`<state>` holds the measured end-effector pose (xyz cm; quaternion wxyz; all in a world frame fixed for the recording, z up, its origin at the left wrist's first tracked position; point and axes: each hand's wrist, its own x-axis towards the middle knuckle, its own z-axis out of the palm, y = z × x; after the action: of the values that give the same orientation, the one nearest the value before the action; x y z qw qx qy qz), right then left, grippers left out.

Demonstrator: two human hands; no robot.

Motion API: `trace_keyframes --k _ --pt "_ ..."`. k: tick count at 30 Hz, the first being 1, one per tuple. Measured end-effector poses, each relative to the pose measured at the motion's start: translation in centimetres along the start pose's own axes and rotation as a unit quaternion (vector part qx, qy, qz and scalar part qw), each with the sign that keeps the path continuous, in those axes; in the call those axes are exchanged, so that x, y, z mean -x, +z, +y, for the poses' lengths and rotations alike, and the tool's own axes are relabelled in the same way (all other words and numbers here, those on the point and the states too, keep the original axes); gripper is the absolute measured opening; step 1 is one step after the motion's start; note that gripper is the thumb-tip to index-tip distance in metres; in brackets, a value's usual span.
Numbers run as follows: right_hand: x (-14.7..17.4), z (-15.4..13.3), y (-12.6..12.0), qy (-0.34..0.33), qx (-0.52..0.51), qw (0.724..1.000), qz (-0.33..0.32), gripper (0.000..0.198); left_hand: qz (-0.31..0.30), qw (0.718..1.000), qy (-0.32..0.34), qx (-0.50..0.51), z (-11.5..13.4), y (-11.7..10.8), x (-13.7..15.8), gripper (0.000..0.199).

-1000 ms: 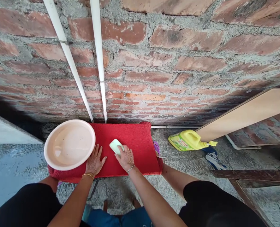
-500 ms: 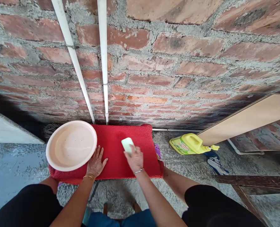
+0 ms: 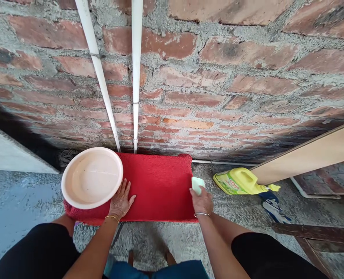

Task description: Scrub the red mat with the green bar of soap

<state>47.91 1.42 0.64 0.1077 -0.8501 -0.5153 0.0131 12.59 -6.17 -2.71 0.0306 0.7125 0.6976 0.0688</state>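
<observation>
A red cloth (image 3: 160,186) with a woven, towel-like surface lies spread over a low flat support, its edges hanging down. My left hand (image 3: 121,199) rests flat on it with the fingers stretched out, close against the rim of the pale pink basin (image 3: 70,193). At the cloth's right edge, my right hand (image 3: 203,201) grips a pale green bar of soap (image 3: 198,183), whose far end shows beyond the fingers. The basin stands on the left part of the cloth, and its inside looks wet or holds a little clear water.
A rough brick wall (image 3: 189,77) with two white pipes (image 3: 136,69) rises behind. On the concrete floor at right lie a yellow detergent jug (image 3: 241,180), a dark blue and white slipper (image 3: 273,207) and a wooden frame (image 3: 317,231). A board (image 3: 311,151) leans there.
My right hand has slid with the soap from the middle of the cloth to its right edge. My left hand stays beside the basin. The view has shifted slightly.
</observation>
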Motion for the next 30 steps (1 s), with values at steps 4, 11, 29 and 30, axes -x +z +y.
trace_keyframes --k 4,11,29,30 --pt "2.7 -2.0 -0.2 -0.083 -0.029 0.996 -0.017 0.047 0.001 1.0 0.001 -0.004 0.0 -0.1 0.0 0.06" --pt "11.0 -11.3 0.9 -0.308 -0.026 0.941 -0.134 0.044 0.005 1.0 0.007 -0.023 0.0 -0.4 0.0 0.06" --pt "9.1 -13.9 0.6 -0.306 -0.043 0.943 -0.122 0.045 -0.002 1.0 0.001 -0.021 -0.1 -0.1 -0.2 0.061" --pt "9.6 -15.4 0.7 -0.331 -0.034 0.932 -0.146 0.045 -0.001 1.0 0.003 -0.022 -0.1 -0.1 -0.2 0.061"
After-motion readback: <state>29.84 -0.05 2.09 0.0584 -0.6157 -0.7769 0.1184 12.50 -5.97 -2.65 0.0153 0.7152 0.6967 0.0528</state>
